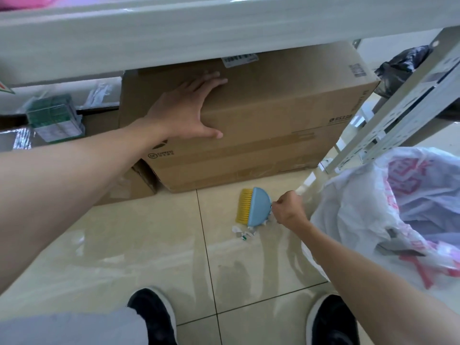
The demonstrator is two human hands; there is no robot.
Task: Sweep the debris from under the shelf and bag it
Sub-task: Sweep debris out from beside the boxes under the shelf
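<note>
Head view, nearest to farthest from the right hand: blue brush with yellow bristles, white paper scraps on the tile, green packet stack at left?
1. Blue brush with yellow bristles: gripped in the right hand.
2. White paper scraps: on the tile beside the brush.
3. Green packet stack: far left, under the shelf.

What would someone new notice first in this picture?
The big cardboard box under the shelf fills the middle, with the left hand spread over its top edge. Below it on the tiled floor, the right hand holds a blue brush with yellow bristles by small scraps, beside a white plastic bag.
</note>
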